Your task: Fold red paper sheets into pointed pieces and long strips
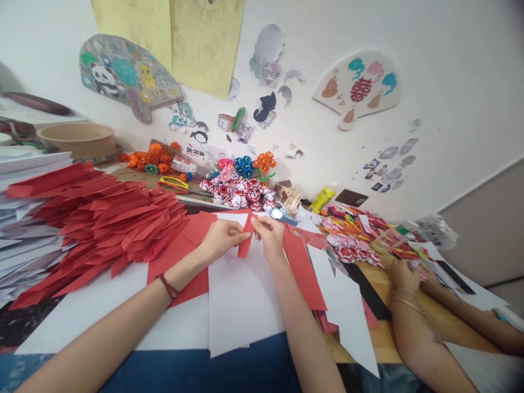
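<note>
Strip of red paper point(245, 246), folded and narrow, is held upright but slightly tilted over the far end of the white sheet point(241, 305). The left hand point(226, 238) has thumb and forefinger closed on its left edge, the other fingers curled in; the right hand point(268, 232) pinches it near the top right — thumb and forefinger shut together, the rest bent loosely.

To the left of the white sheet, a wide heap of folded red pieces point(118, 218) lies overlapped, with white folded papers point(24, 234) farther left. Just right of the white sheet, a red sheet point(305, 273) lies partly beside the right forearm. Beyond its far end are red-and-white paper flowers point(239, 195), and behind these, orange, blue and pink flowers point(244, 166). Well to the right of the white sheet, another person's hands point(413, 275) hold something small — pinkish white, too blurred to tell.
</note>
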`<state>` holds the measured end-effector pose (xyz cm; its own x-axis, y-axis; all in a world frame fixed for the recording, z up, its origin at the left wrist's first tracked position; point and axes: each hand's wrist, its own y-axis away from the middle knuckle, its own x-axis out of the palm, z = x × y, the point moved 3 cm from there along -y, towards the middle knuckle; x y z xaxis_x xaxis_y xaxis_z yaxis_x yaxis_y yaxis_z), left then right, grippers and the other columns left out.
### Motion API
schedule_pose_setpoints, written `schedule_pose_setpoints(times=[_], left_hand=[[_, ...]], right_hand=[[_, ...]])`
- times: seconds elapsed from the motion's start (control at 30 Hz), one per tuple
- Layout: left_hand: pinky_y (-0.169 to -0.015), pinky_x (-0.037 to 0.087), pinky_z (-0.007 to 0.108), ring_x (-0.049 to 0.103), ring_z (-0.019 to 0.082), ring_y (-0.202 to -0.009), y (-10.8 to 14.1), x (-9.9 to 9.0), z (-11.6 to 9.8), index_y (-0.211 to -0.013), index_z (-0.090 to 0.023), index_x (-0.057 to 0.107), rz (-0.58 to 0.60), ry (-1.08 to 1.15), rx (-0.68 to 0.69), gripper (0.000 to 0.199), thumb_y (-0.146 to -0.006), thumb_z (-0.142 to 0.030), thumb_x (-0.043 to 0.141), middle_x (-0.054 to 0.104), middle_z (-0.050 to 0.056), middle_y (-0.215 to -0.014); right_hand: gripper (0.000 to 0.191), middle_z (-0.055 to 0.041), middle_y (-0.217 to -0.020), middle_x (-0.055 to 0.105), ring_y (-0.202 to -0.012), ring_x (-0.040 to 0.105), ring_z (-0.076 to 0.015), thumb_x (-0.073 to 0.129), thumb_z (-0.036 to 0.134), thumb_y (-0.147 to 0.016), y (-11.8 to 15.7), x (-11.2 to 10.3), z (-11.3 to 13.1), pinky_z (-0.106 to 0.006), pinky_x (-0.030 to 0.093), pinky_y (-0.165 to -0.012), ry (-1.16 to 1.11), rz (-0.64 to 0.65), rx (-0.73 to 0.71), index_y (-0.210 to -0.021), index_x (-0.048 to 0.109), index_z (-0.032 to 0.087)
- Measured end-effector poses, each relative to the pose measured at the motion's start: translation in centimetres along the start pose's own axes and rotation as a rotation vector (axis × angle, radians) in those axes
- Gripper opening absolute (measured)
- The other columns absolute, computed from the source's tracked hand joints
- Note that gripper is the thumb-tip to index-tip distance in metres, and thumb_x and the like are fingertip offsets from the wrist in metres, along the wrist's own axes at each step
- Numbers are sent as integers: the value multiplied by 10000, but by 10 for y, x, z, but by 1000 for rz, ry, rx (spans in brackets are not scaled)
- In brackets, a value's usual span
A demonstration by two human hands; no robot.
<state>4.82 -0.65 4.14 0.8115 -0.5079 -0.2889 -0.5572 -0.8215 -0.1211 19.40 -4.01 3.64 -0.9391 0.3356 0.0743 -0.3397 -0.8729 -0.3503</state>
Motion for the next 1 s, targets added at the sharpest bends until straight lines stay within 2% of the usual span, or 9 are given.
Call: schedule_pose_setpoints(times=[0.13,0.3,0.43,0.53,0.67,0.87,1.0], left_hand=[[-507,291,191,456,92,-500,0,-1,-1,-611,-135,628,-39,-49,30,376,-658,-501,701,559,-21,-491],[-525,314,195,453,89,-498,-1,1,2,-642,-133,637,9,-28,25,387,-695,-515,669,560,-19,-504],[-511,295,194,444,88,-499,-2,0,3,-625,-132,628,-17,-76,50,383,-703,-505,665,550,-17,-502],[-520,311,193,466,96,-520,-2,1,4,-655,-138,639,9,-88,57,362,-725,-493,648,582,-9,-537],[-490,276,194,428,86,-488,-2,1,4,-601,-141,606,4,-149,84,351,-732,-465,646,541,-20,-501],[-525,346,190,545,111,-540,-1,4,4,-666,-149,642,46,-139,81,299,-756,-434,633,653,12,-597],[-511,336,190,533,106,-524,0,5,1,-640,-150,627,24,-174,111,294,-762,-417,631,645,11,-582]], right_hand=[[257,43,-444,473,-420,406,-90,721,371,-732,0,0,1,-246,289,-444,-3,4,-7,-614,623,166],[255,50,-452,455,-432,389,-86,717,367,-743,0,-1,0,-245,280,-454,-7,-28,-27,-620,615,168],[263,52,-454,448,-437,379,-85,714,374,-744,0,-2,-1,-246,273,-458,6,-43,-45,-620,608,168],[268,52,-464,442,-441,372,-84,717,377,-738,0,-4,-2,-246,268,-453,1,-81,-49,-619,601,167],[274,48,-488,447,-451,371,-82,715,380,-743,-2,-7,-4,-243,264,-452,19,-119,-60,-626,596,164],[286,53,-493,435,-450,356,-77,718,404,-734,-4,-11,-7,-241,256,-451,16,-199,-64,-641,598,161],[297,54,-494,433,-451,354,-76,732,417,-707,-6,-12,-7,-241,259,-451,-7,-228,-49,-639,598,160]])
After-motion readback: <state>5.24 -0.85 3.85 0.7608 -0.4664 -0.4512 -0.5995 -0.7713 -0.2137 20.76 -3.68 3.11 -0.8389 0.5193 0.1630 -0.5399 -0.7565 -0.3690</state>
